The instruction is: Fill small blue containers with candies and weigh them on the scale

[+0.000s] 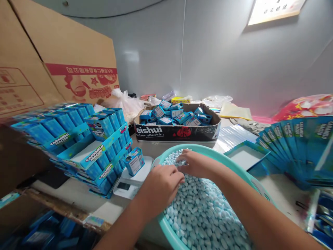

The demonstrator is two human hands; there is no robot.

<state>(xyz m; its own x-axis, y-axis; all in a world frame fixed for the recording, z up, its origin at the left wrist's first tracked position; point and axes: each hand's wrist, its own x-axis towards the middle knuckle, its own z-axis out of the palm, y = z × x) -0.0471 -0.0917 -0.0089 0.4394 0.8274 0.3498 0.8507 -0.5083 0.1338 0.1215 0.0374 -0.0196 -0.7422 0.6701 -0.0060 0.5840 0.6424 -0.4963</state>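
My left hand [162,182] is above the near-left rim of a turquoise plastic basin [166,225]. Its fingers are curled together, and I cannot make out what, if anything, is inside them. Within the basin, many pale blue and white oval candies [203,211] form a deep layer. My right hand [191,162] reaches among them toward the far left side, fingers bent around some candies and partly hidden. Left of both hands, a small blue tin [134,162] stands on a white digital scale [127,187].
Blue "Caramelo Macizo" display trays [95,152] full of tins are stacked at left, before a large cardboard carton [83,48]. Behind the basin, a black box [177,135] holds loose tins. Flat blue cartons [291,139] fan out at right beside an open tray [246,156].
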